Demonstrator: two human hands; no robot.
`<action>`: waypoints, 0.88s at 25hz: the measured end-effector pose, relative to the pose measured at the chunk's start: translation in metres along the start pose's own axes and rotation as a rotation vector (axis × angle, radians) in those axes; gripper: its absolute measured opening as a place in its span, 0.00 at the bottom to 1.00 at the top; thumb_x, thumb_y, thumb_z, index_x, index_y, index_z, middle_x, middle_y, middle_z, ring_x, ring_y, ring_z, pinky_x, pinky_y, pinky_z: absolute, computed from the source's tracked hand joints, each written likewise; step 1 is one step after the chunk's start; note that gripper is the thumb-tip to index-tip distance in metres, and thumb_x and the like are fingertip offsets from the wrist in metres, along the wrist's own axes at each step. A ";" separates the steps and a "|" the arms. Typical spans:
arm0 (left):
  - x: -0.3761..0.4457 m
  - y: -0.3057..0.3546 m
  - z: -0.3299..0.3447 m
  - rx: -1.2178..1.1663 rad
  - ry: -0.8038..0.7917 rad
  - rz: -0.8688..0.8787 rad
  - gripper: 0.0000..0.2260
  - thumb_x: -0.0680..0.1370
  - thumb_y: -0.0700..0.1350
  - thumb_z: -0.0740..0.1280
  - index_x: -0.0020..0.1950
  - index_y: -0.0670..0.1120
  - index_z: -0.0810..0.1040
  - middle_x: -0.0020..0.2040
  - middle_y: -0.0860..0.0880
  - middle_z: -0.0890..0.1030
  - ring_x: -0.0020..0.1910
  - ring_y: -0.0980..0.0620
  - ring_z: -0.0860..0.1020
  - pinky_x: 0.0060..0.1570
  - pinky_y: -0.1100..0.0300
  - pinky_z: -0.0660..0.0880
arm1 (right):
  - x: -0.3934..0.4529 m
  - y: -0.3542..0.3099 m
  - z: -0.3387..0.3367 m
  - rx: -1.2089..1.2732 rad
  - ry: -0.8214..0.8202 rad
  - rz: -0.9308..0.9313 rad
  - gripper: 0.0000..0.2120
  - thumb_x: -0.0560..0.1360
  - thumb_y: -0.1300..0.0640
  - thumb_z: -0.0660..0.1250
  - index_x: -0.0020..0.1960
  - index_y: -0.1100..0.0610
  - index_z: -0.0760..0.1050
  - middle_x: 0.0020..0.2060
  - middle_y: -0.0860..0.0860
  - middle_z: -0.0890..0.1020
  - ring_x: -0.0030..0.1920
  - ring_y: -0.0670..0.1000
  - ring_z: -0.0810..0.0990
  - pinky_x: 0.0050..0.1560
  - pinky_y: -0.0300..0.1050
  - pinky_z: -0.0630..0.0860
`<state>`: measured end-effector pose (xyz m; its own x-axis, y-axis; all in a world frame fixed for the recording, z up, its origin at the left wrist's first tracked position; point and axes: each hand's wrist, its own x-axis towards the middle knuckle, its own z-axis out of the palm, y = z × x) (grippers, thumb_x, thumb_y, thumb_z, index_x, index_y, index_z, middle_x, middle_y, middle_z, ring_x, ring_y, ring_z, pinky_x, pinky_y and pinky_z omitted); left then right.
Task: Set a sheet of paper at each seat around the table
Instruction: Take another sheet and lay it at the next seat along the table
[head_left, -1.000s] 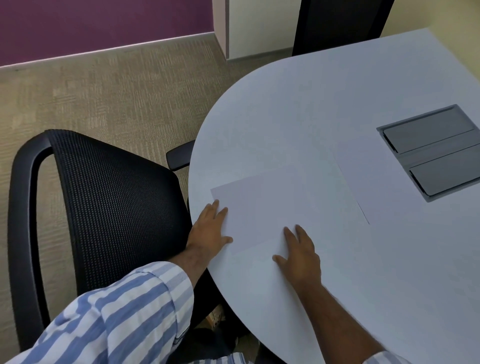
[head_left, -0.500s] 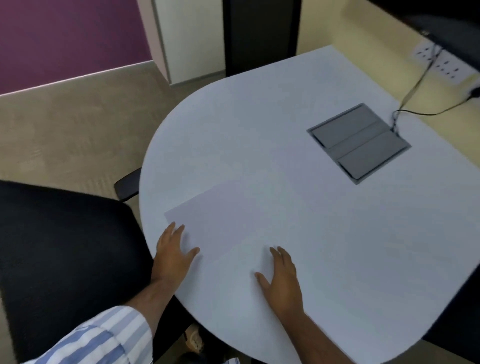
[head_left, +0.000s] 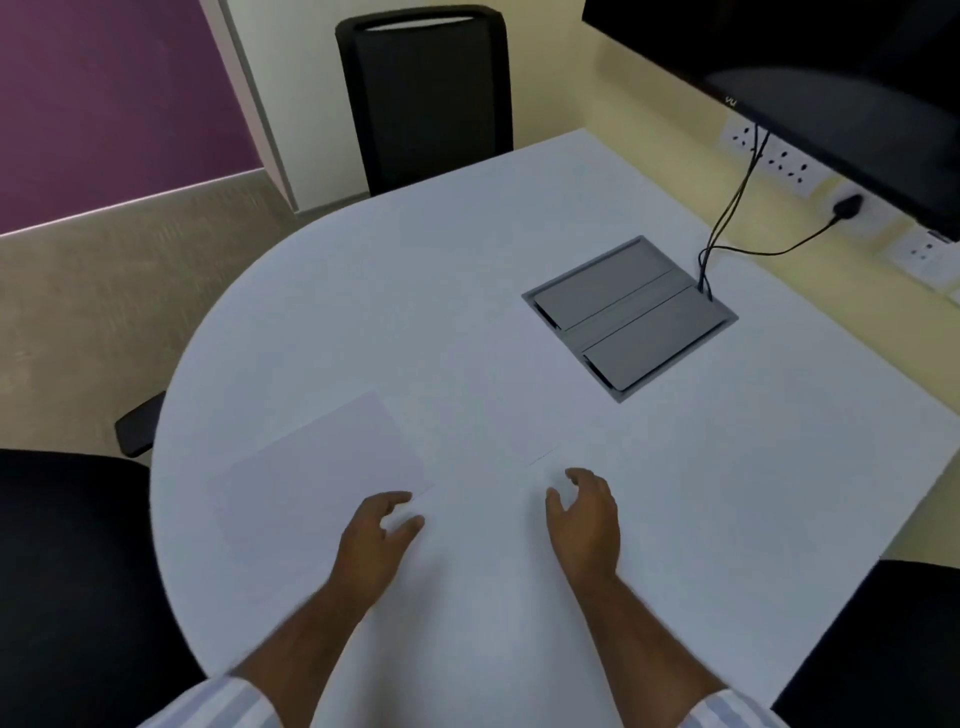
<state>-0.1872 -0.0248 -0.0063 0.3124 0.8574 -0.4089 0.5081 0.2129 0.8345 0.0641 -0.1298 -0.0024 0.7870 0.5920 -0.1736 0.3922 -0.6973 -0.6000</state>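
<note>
A white sheet of paper (head_left: 317, 478) lies flat on the white table (head_left: 415, 291), near its left edge, in front of the black chair (head_left: 62, 571) on the left. A second white sheet (head_left: 498, 384) lies in the table's middle, faint against the top. My left hand (head_left: 376, 540) hovers just right of the first sheet's near corner, fingers curled and apart, holding nothing. My right hand (head_left: 584, 512) is just below the second sheet's near corner, fingers loosely spread and empty.
A grey cable box (head_left: 628, 317) is set into the table at the right, with black cables (head_left: 727, 218) running up to wall sockets. A black chair (head_left: 426, 93) stands at the far side, another chair (head_left: 883, 649) at the lower right. A dark screen (head_left: 831, 67) hangs top right.
Both hands have lifted off the left sheet and moved right toward the table's middle. The sheet stays by the left chair. The view has swung right and up.
</note>
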 end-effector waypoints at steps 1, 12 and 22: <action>0.006 0.016 0.021 -0.048 -0.007 -0.040 0.15 0.78 0.48 0.76 0.63 0.55 0.80 0.62 0.59 0.79 0.66 0.55 0.76 0.59 0.62 0.73 | 0.022 0.006 -0.008 0.000 -0.008 -0.019 0.18 0.80 0.54 0.71 0.68 0.57 0.78 0.64 0.54 0.81 0.64 0.58 0.80 0.63 0.54 0.79; 0.082 0.088 0.172 -0.351 -0.095 -0.372 0.32 0.77 0.37 0.75 0.79 0.46 0.68 0.74 0.49 0.74 0.71 0.47 0.74 0.64 0.52 0.74 | 0.196 0.029 -0.012 -0.339 -0.138 -0.134 0.27 0.80 0.45 0.71 0.72 0.60 0.72 0.70 0.56 0.75 0.68 0.58 0.75 0.59 0.56 0.78; 0.098 0.090 0.199 -0.699 0.126 -0.503 0.29 0.76 0.29 0.71 0.74 0.47 0.73 0.61 0.48 0.82 0.61 0.47 0.82 0.66 0.47 0.78 | 0.195 0.044 0.019 -0.438 -0.076 -0.081 0.37 0.79 0.36 0.69 0.79 0.57 0.67 0.79 0.52 0.65 0.74 0.55 0.68 0.62 0.56 0.72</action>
<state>0.0488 -0.0153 -0.0447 0.0712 0.6206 -0.7809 -0.0605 0.7841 0.6177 0.2257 -0.0368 -0.0777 0.7148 0.6681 -0.2067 0.6284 -0.7433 -0.2294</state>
